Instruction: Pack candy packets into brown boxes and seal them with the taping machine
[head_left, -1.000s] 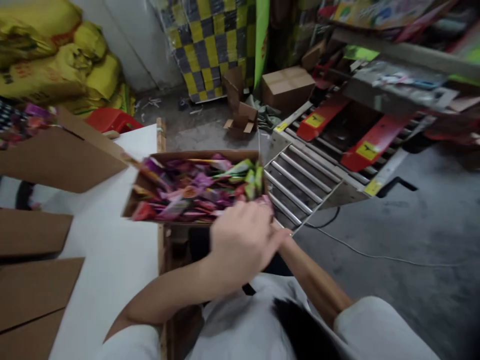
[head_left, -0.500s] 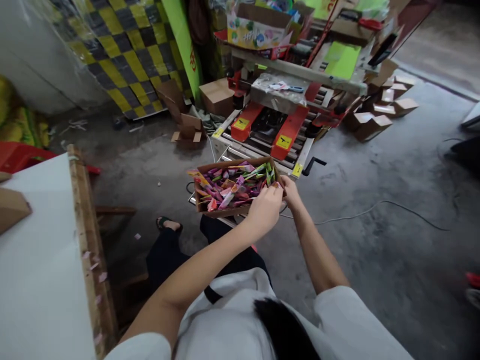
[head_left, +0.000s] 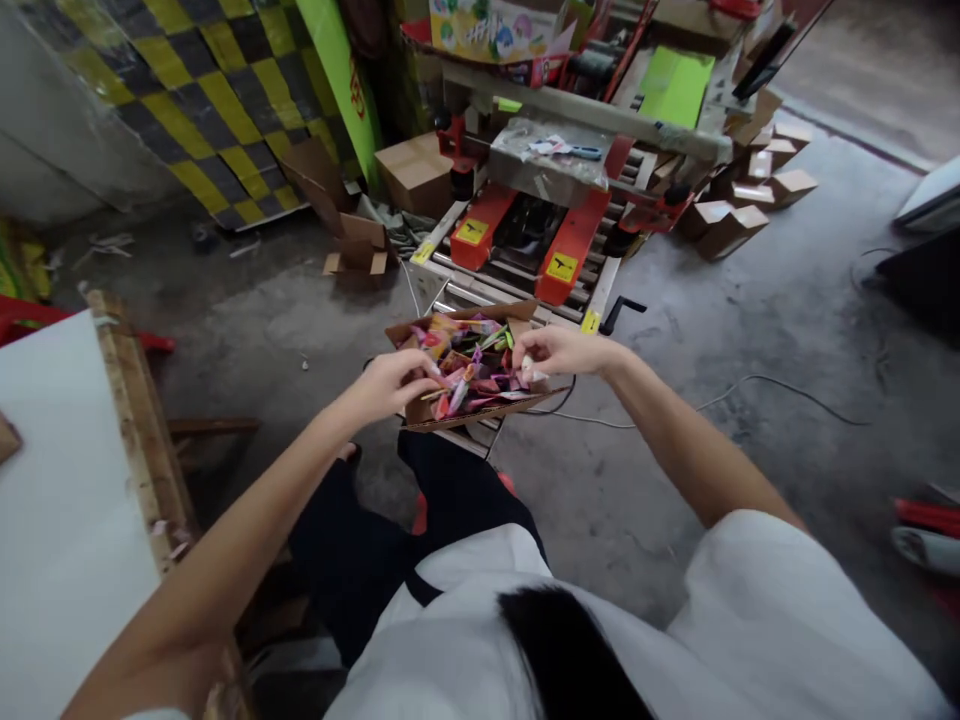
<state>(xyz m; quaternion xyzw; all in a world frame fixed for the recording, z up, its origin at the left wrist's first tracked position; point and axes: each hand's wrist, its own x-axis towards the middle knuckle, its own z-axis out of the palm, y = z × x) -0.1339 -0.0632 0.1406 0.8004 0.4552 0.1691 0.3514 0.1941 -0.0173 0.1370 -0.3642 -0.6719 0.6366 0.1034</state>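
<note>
An open cardboard box (head_left: 487, 408) full of small, brightly coloured wrapped packets (head_left: 466, 372) rests at the near end of a roller conveyor. My left hand (head_left: 391, 385) reaches over the box's left end, thumb and fingertips drawn together on a pink and yellow packet. Over the right end is my right hand (head_left: 559, 352), its fingers curled inward. Something small and whitish shows at those fingertips; its kind is unclear. Blur hides the finer detail of the packets.
Beyond the box stands a carton-sealing machine (head_left: 555, 255) with red side belts and a black crank (head_left: 622, 313). A white-topped table (head_left: 67, 470) is at left. Folded cartons (head_left: 739, 220) lie on the floor at right, and a cable (head_left: 787, 395) crosses it.
My left hand has moved from the box's right corner to its left end. My right hand has shifted from the outer right edge to above the packets. The view has shifted slightly.
</note>
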